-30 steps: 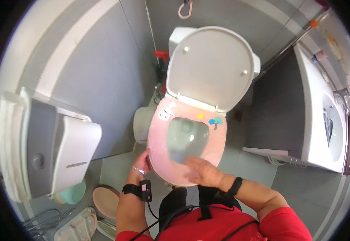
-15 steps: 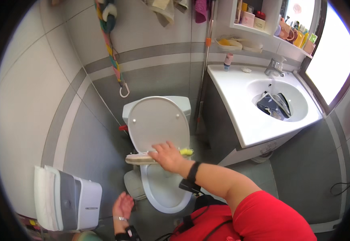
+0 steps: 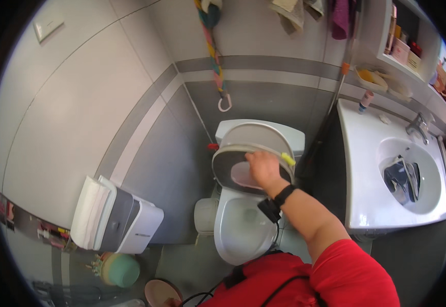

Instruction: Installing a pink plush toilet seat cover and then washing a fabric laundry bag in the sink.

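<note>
Seat [image 3: 224, 165], flat earlier, now tipped up before far lid [image 3: 256, 133], underside facing me; bowl [image 3: 221, 233] bared. My right hand [image 3: 263, 169] on seat's top edge, can't tell if fingers clamp; left hand [image 3: 171, 303] barely showing, fingers unclear.

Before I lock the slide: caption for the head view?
Right fingers at the upper edge of a raised toilet seat, the lid behind it and the open bowl below.

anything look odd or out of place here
A dark, clothlike item lies bunched in the sink basin, an odd spot unless it's being washed. The toilet seat stands tilted, but the right hand holds it.
</note>
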Demonstrator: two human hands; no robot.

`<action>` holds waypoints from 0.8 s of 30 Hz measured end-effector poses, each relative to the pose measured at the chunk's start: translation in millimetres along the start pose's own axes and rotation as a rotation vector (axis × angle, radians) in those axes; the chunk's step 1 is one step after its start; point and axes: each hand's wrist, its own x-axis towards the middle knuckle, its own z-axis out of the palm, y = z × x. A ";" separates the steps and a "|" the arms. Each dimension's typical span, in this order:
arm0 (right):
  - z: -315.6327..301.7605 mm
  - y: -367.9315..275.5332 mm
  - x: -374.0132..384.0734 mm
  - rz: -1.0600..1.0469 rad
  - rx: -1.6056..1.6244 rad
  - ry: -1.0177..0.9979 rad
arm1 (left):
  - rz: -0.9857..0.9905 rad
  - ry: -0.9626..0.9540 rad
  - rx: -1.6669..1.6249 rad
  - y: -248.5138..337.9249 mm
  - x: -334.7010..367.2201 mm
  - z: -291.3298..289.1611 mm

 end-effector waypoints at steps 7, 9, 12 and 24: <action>24.3 25.5 47.0 0.077 0.026 -0.135 | 0.072 0.083 -0.036 -51.9 -13.7 -16.0; 51.5 33.7 47.8 -0.106 0.106 0.013 | 0.140 0.096 -0.010 -84.5 -13.3 -40.5; 69.0 112.7 47.6 -0.082 0.071 -0.067 | 0.141 0.227 0.168 -31.8 -56.0 47.9; 72.5 87.2 67.2 -0.006 0.226 -0.270 | 0.141 0.346 -0.312 -83.2 -100.4 49.5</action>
